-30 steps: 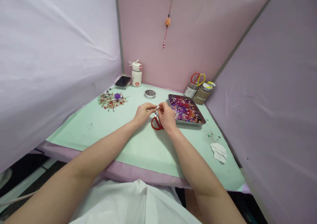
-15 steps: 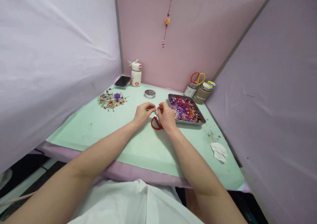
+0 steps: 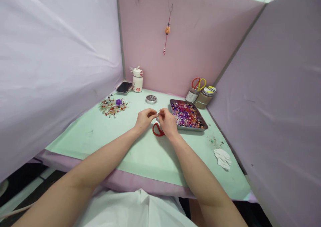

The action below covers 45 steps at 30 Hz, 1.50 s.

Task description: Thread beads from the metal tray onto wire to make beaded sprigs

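My left hand [image 3: 145,119] and my right hand [image 3: 168,122] meet fingertip to fingertip above the middle of the green tabletop. Both are closed in a pinch. What lies between the fingers is too small to make out. Just below them, scissors with red handles [image 3: 157,130] lie on the table, partly hidden by my right hand. Close to the right of that hand is a metal tray [image 3: 193,129] full of purple, red and orange beads [image 3: 185,114]. A small round tin [image 3: 151,99] stands beyond my hands.
Left lies a pile of beaded pieces [image 3: 112,107] with a purple flower. Behind are a phone [image 3: 124,87], a white bottle [image 3: 137,81], a can with scissors [image 3: 193,93] and a jar [image 3: 205,97]. A white glove [image 3: 222,159] lies right. A beaded string [image 3: 167,30] hangs at the back wall.
The view has tilted up slightly, so everything sits a little lower. My hands stay pinched together in nearly the same place over the table.
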Available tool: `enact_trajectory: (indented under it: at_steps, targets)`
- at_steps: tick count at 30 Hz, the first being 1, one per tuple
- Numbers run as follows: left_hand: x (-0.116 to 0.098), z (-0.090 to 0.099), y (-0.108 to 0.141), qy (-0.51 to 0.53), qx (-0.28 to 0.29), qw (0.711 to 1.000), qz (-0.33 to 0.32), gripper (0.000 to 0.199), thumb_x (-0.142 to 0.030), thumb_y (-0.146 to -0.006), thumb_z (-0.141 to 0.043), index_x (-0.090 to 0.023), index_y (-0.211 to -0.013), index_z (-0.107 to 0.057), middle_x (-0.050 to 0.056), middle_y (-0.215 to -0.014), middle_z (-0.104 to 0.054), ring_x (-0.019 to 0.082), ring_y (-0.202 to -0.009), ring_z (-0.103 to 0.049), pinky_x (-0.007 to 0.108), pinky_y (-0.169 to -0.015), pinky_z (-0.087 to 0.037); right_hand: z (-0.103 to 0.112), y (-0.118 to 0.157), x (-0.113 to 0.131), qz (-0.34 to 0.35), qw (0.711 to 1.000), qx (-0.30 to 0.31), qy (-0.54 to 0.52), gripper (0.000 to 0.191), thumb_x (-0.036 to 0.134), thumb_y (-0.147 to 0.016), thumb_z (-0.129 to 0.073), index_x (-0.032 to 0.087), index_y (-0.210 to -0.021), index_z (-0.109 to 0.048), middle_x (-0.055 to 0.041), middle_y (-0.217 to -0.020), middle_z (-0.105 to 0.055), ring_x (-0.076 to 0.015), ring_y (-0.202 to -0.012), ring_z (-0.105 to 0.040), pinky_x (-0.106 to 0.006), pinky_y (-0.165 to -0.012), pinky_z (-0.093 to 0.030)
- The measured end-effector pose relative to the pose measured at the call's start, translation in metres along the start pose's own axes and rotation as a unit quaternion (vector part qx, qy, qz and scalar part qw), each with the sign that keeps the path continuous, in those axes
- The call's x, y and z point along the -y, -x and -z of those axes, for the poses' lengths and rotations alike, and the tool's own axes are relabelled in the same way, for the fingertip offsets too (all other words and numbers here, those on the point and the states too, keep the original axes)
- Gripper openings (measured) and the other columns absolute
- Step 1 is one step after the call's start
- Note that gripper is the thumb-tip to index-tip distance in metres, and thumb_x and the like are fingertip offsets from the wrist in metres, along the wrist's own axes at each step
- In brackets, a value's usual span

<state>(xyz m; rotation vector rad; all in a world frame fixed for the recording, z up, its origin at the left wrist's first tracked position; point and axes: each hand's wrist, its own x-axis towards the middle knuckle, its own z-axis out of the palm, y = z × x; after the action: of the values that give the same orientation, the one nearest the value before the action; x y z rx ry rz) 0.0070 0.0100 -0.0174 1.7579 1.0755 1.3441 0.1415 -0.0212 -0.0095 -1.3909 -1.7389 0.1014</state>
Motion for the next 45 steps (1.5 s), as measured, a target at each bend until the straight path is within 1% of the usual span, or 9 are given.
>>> enact_trajectory:
  at_steps: [5,9,13,18,27,35,42,45]
  targets:
    - [0.002,0.001,-0.002,0.034,-0.003,0.999,0.023,0.017,-0.030,-0.068,-0.069,-0.018,-0.079,-0.066,0.004,-0.082,-0.071,0.017,-0.079,-0.065,0.033,-0.081,-0.050,-0.004,-0.001,-0.005,-0.025,0.996,-0.009,-0.088,0.017,0.021,-0.082,-0.047,0.021,-0.098,-0.053,-0.0050,-0.088,-0.069,-0.0177,-0.078,-0.065,-0.032,-0.074,-0.049]
    - [0.000,0.002,-0.002,0.072,-0.010,0.996,0.050,0.020,-0.030,-0.065,-0.071,-0.017,-0.079,-0.066,0.004,-0.080,-0.070,0.018,-0.079,-0.064,0.033,-0.081,-0.050,-0.008,-0.003,-0.007,-0.061,0.982,-0.020,-0.178,0.017,0.023,-0.079,-0.052,0.020,-0.096,-0.053,-0.0038,-0.086,-0.068,-0.0157,-0.074,-0.065,-0.030,-0.070,-0.051]
    - [-0.003,0.002,-0.003,0.098,-0.013,0.993,0.065,0.023,-0.031,-0.063,-0.074,-0.017,-0.079,-0.066,0.004,-0.081,-0.071,0.018,-0.081,-0.064,0.034,-0.081,-0.050,-0.008,-0.005,-0.005,-0.077,0.973,-0.030,-0.215,0.017,0.024,-0.077,-0.053,0.020,-0.093,-0.053,-0.0042,-0.085,-0.068,-0.0160,-0.076,-0.065,-0.030,-0.070,-0.052]
    - [-0.006,0.003,-0.004,0.122,-0.008,0.989,0.082,0.025,-0.032,-0.060,-0.076,-0.016,-0.077,-0.068,0.005,-0.081,-0.071,0.019,-0.080,-0.064,0.034,-0.081,-0.049,-0.005,-0.004,-0.002,-0.066,0.970,-0.044,-0.229,0.017,0.022,-0.077,-0.054,0.019,-0.093,-0.054,-0.0036,-0.084,-0.067,-0.0156,-0.077,-0.064,-0.029,-0.069,-0.052]
    - [-0.009,0.003,-0.005,0.146,-0.022,0.984,0.100,0.025,-0.031,-0.056,-0.078,-0.016,-0.074,-0.069,0.005,-0.076,-0.070,0.019,-0.076,-0.064,0.035,-0.079,-0.049,-0.007,-0.003,-0.005,-0.038,0.977,-0.047,-0.203,0.015,0.023,-0.080,-0.054,0.021,-0.095,-0.056,-0.0031,-0.085,-0.067,-0.0161,-0.077,-0.064,-0.029,-0.069,-0.052]
    - [-0.005,0.003,-0.006,0.183,-0.018,0.978,0.102,0.029,-0.033,-0.055,-0.079,-0.015,-0.075,-0.069,0.005,-0.076,-0.070,0.019,-0.077,-0.064,0.036,-0.082,-0.049,-0.007,-0.002,-0.007,-0.012,0.984,-0.037,-0.173,0.014,0.023,-0.083,-0.051,0.021,-0.095,-0.057,-0.0046,-0.089,-0.068,-0.0172,-0.082,-0.064,-0.031,-0.072,-0.052]
    - [-0.007,0.004,-0.005,0.171,-0.018,0.980,0.098,0.027,-0.031,-0.056,-0.079,-0.015,-0.076,-0.070,0.006,-0.079,-0.071,0.019,-0.079,-0.063,0.035,-0.081,-0.048,-0.008,-0.002,-0.007,-0.015,0.982,-0.046,-0.181,0.015,0.022,-0.083,-0.052,0.021,-0.097,-0.057,-0.0043,-0.089,-0.068,-0.0166,-0.082,-0.064,-0.030,-0.072,-0.052]
    - [-0.008,0.004,-0.006,0.169,-0.017,0.980,0.099,0.026,-0.030,-0.056,-0.079,-0.015,-0.076,-0.070,0.006,-0.079,-0.071,0.019,-0.078,-0.063,0.035,-0.081,-0.048,-0.007,-0.002,-0.006,-0.005,0.984,-0.046,-0.172,0.015,0.023,-0.084,-0.050,0.021,-0.097,-0.057,-0.0048,-0.090,-0.068,-0.0169,-0.083,-0.064,-0.031,-0.073,-0.052]
